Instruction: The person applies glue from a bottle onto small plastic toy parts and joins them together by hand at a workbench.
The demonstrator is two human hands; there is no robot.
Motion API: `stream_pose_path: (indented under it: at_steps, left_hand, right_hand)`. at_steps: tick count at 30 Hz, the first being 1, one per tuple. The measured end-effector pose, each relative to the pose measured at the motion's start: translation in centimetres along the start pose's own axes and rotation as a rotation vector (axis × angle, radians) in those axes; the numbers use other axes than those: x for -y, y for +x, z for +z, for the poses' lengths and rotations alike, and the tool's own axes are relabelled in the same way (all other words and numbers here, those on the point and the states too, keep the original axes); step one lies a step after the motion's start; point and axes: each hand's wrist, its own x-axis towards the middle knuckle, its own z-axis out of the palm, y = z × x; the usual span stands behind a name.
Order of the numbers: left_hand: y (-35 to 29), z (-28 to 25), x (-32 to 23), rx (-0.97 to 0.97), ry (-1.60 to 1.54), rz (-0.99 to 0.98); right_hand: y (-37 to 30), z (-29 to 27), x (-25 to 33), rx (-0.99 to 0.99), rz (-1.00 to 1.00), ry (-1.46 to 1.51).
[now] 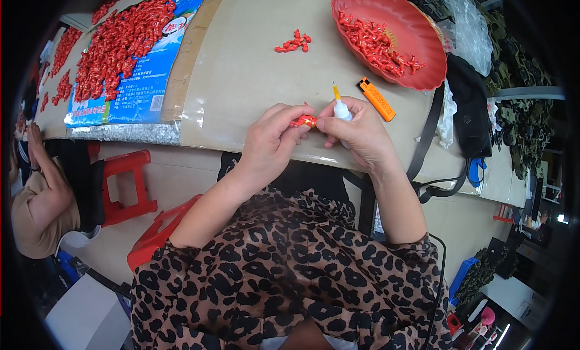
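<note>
Near the table's front edge, my left hand [270, 135] pinches a small glossy red ornament [306, 120] with gold marks between thumb and fingers. My right hand [361, 131] is closed around a small white squeeze bottle [342, 110] with a yellow nozzle and a thin needle tip pointing up and away. The right thumb and fingertip also meet the ornament's right end. Just right of that hand lies an orange lighter [377, 100]. Beyond my hands sits a small cluster of similar red pieces [294, 42].
A red scalloped bowl [423, 32] of red pieces stands far right. At left, a large heap of red pieces [115, 54] covers a blue printed sheet [142, 99]. A black cloth bag [471, 108] hangs over the right edge. Another person [48, 205] sits at left beside red stools [127, 187].
</note>
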Motion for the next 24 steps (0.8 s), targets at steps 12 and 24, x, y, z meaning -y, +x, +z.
stream_pose_path:
  at_steps: [12,24]
  left_hand:
    - [-0.02,0.1,-0.1,-0.008,-0.008,-0.019]
    - [0.13,0.14,0.02,-0.021,-0.038,-0.09]
  right_hand:
    - [0.11,0.0,-0.32,-0.009,-0.008,-0.011]
    - [0.23,-0.26,-0.36,0.008,-0.024,0.005]
